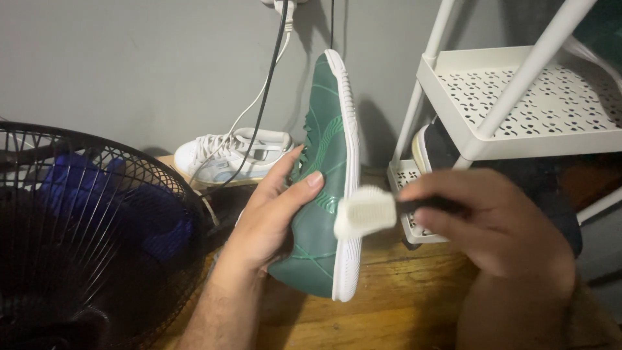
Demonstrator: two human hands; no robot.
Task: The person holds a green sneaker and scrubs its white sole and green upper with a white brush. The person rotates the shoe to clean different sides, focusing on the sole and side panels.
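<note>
Looks like we're in somebody's home, probably a bedroom corner or hallway. We're taking the white cart as our landmark: it's one of those perforated-shelf utility carts people keep in apartments. Left of it there's a plain grey wall with cords hanging down from a plug near the top. Below the cords, a white sneaker sits by the wall. Further left of the cart there's a black fan with a wire cage. Under the cart we get a wood floor. Shoes, fan, cart: lived-in room stuff.
</note>
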